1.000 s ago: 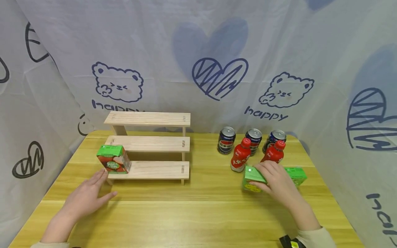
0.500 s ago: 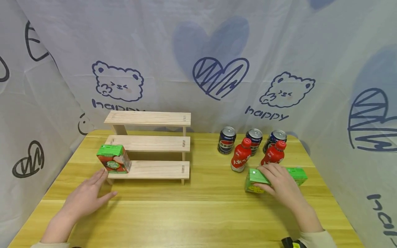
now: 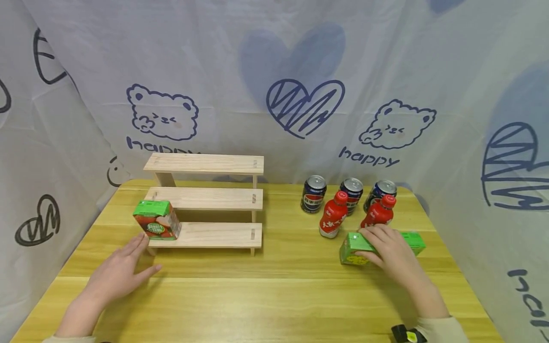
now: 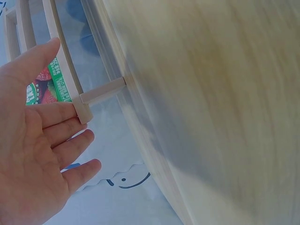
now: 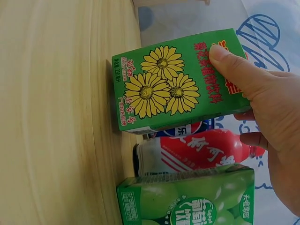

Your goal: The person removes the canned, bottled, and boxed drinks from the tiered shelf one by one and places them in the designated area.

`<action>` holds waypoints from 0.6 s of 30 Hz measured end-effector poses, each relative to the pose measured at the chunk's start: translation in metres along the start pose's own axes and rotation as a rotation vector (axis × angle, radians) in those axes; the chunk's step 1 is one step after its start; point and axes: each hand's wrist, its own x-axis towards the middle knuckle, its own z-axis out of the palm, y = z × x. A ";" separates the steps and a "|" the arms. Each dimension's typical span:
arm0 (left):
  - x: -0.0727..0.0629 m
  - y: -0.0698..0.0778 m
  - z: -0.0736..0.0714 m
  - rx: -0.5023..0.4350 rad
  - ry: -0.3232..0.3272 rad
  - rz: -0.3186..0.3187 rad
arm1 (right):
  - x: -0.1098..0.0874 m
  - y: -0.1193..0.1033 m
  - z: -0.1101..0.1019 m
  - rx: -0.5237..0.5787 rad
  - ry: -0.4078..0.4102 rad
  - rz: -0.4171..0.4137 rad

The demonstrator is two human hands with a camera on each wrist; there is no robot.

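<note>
My right hand grips a green drink carton from above, thumb on its front. In the right wrist view this carton shows yellow flowers and stands upright at the tabletop; I cannot tell whether it touches. Beside it is a second green carton with grapes, partly behind the hand in the head view. My left hand lies with fingers extended, fingertips at the left front end of a three-tier wooden shelf. On the lowest tier's left end sits a red-and-green juice carton.
Two red bottles stand just behind the green cartons. Three dark blue soda cans form a row farther back. A patterned white cloth hangs behind and beside the wooden table.
My right hand has shifted slightly right with the flower carton, nearer the other green carton. The left hand and the shelf have stayed in place.
</note>
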 end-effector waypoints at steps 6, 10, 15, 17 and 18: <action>0.000 0.000 0.000 -0.001 0.004 0.002 | -0.001 0.004 0.001 0.008 -0.008 0.004; 0.000 0.000 0.000 0.002 0.002 -0.002 | -0.002 0.007 0.004 0.007 -0.011 -0.002; -0.001 0.001 0.000 0.006 0.004 0.000 | -0.001 0.009 0.005 0.012 -0.028 0.006; -0.001 0.001 0.000 0.007 0.008 0.002 | 0.000 0.010 0.005 0.014 -0.043 0.017; -0.002 0.001 0.000 0.008 0.010 0.004 | 0.000 0.010 0.005 0.014 -0.052 0.023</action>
